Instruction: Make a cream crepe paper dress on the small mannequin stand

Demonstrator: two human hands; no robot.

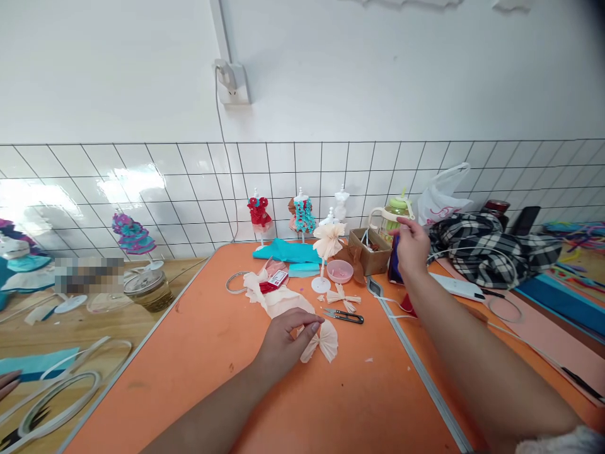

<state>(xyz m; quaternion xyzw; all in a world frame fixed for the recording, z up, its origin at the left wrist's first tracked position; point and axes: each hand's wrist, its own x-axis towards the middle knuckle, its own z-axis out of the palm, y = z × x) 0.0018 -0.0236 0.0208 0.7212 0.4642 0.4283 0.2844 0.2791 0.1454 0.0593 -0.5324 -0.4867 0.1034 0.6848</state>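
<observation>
My left hand (287, 337) is low over the orange table, thumb and forefinger pinched together. Just under those fingertips is a pleated cream fabric bow (327, 343), partly covered by the thumb; whether the fingers grip it or something thin is unclear. My right hand (412, 249) is raised to the right, its fingers also pinched, and anything between them is too small to make out. Black thread snips (350, 316) lie just beyond the bow. Another cream bow (344, 297) rests behind them, near a small white dress form (322, 268) wearing cream ruffles.
Cream fabric (288, 302) and turquoise fabric (283, 251) lie across the table, with a pink bowl (339, 271) and a cardboard box (371, 252) behind. Dressed forms stand along the tiled wall. On the right are a phone (456, 287) and plaid cloth (496, 249). Another person's hand (8, 383) shows far left.
</observation>
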